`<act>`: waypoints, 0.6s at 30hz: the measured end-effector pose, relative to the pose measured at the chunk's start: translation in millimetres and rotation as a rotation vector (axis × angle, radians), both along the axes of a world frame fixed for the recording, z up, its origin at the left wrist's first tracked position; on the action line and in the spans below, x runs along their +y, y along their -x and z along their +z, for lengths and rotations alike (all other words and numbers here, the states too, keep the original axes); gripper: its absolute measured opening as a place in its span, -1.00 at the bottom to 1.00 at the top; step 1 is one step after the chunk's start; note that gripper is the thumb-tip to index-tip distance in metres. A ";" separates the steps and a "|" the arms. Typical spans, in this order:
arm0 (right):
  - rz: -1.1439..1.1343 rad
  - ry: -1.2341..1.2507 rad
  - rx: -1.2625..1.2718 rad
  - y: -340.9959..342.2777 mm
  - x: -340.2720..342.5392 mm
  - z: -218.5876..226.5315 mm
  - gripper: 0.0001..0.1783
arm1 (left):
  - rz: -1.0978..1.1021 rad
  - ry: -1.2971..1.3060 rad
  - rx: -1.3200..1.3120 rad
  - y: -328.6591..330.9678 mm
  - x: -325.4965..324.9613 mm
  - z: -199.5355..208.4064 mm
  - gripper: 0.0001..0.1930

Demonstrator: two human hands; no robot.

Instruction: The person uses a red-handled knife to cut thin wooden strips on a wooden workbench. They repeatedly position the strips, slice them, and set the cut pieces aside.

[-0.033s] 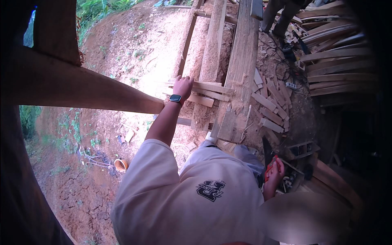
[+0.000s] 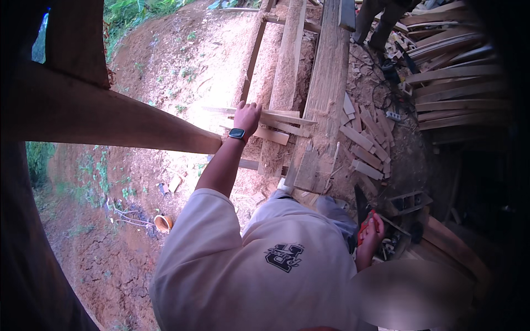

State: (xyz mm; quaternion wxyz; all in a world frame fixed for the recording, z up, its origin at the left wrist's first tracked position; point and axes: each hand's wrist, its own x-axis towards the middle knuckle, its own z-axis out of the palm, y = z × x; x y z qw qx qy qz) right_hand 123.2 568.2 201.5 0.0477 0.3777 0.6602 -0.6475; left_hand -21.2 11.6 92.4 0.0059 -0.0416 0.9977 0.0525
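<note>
Slats [image 2: 286,117] lying askew across the plank tabletop [image 2: 330,71] could slip if the left hand [image 2: 248,117], fingers curled around one, slackens, while the right hand [image 2: 374,231], fingers closed on apparently a red-handled handsaw [image 2: 362,228], could nick the trousers [image 2: 334,209] by turning carelessly.

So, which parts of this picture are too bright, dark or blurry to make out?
Head view, upper middle: the pale dirt ground washes out beside the bare left hand; head view, far right: darkness swallows detail beyond the curved-looking pale wooden boards; head view, lower right: a smooth grey oval blur hides whatever lies there.
</note>
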 end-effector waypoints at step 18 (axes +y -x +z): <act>0.122 0.256 0.325 29.2 -29.1 24.7 -0.20 | -0.448 -0.612 0.227 -48.5 213.2 105.4 -0.72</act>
